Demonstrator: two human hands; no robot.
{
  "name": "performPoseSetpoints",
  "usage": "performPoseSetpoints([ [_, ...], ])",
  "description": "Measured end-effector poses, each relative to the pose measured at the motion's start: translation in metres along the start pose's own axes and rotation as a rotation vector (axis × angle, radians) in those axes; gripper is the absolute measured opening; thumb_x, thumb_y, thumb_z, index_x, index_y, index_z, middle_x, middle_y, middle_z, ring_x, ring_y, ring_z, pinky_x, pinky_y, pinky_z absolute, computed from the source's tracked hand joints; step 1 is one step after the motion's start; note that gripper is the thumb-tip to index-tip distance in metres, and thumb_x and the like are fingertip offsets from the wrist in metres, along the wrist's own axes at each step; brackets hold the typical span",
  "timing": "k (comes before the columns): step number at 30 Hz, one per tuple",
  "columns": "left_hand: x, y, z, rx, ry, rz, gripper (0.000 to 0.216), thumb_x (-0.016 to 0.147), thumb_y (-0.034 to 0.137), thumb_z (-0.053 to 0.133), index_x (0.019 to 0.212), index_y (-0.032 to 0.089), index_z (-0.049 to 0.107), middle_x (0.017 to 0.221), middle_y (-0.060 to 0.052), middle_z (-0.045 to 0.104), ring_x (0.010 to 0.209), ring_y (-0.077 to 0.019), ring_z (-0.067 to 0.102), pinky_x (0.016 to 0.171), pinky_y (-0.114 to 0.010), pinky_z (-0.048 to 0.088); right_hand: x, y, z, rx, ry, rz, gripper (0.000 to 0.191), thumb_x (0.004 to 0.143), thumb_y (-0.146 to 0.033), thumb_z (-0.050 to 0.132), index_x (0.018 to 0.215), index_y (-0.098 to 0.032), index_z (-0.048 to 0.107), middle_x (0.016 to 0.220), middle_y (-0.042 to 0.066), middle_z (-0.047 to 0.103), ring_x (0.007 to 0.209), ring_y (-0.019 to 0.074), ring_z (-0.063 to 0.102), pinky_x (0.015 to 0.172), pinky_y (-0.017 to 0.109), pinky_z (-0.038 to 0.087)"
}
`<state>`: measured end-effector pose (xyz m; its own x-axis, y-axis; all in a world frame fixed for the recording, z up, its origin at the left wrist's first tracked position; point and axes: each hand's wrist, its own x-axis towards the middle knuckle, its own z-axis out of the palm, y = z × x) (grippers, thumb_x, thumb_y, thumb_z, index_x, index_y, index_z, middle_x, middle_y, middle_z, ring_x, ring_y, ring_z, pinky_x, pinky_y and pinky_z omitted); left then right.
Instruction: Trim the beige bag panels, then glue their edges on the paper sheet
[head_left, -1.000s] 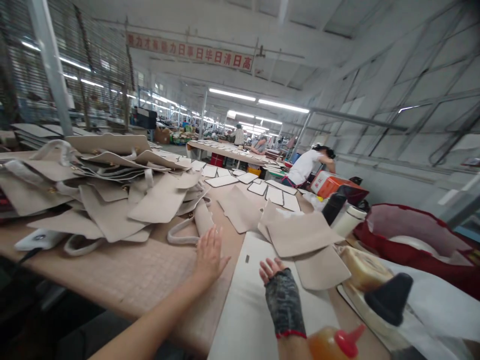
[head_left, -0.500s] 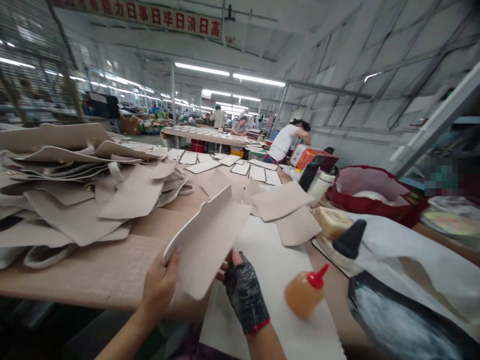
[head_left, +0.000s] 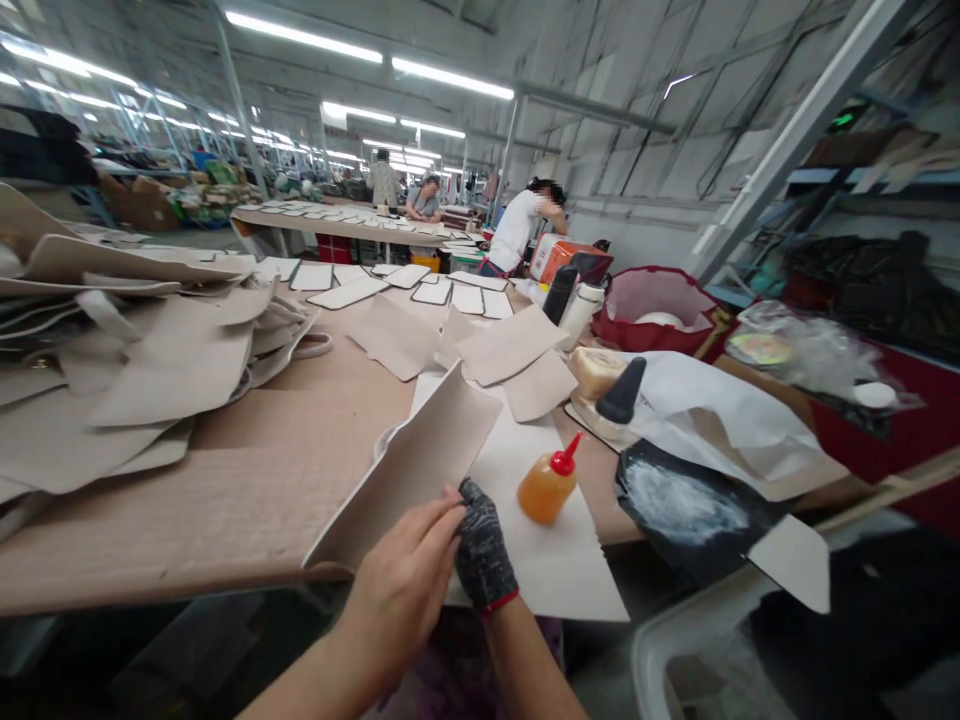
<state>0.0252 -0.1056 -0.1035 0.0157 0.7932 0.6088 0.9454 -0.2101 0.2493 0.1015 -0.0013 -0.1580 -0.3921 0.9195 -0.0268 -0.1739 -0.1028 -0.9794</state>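
Observation:
A beige leather-like panel [head_left: 409, 462], bent along its length with its far corner raised, stands tilted over the table's front edge. My left hand [head_left: 409, 565], bare, has its fingers pressed together at the panel's lower right edge. Right beside it, my right hand [head_left: 486, 548] in a dark fingerless glove with a red cuff closes on that same edge. The fingertips of both hands meet there, and the exact grip is partly hidden. An orange squeeze bottle [head_left: 546, 490] with a red nozzle stands on a pale sheet [head_left: 577, 572] to the right of the gloved hand.
Beige pieces [head_left: 172, 370] are heaped at the left. Flat panels [head_left: 517, 345] and dark-edged cards [head_left: 349, 292] lie farther back. At right are a black cone-shaped nozzle [head_left: 624, 390], a white-smeared black sheet [head_left: 682, 500], a red bag [head_left: 652, 310] and a plastic bin [head_left: 652, 650]. Co-workers are beyond.
My left hand has left the panel's left edge and come across to the right edge, beside the gloved hand. The panel now tilts differently. My view has turned right and down.

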Motion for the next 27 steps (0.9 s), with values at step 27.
performPoseSetpoints([
  [27,0.03,-0.067,0.047,-0.312,-0.497,-0.562,0.025,0.081,0.026,0.045,0.081,0.016,0.067,0.084,-0.007,0.067,0.081,-0.02,0.06,0.076,-0.026,0.043,-0.03,-0.02,-0.053,-0.326,0.334,-0.026,0.039,0.069,-0.053,0.056,0.084,-0.017,0.057,0.074,0.005,0.059,0.065,0.018,0.057,0.058,0.03,0.047],
])
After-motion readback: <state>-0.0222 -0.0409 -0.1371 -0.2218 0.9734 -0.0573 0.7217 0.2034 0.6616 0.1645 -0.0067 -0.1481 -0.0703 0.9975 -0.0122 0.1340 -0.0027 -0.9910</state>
